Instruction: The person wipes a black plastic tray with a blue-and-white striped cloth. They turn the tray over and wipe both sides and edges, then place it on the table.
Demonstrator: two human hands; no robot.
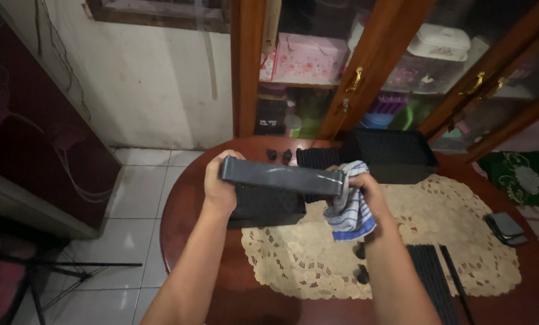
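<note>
My left hand (220, 186) grips the left end of a long dark grey rectangular panel (281, 176), held level above a round wooden table (188, 198). At the panel's right end, my right hand (366, 189) presses a blue and white striped cloth (349, 210) against it. Under the panel stands a black box-shaped part (268, 207) on a cream lace doily (444, 222).
A black tray (390, 153) and a slatted black piece (317, 157) lie at the table's far side, with small black knobs (280, 154) beside them. Black slats (432, 277) and small black feet (361, 263) lie near my right arm. A dark wallet (505, 229) sits right. A glass-door cabinet (354, 66) stands behind.
</note>
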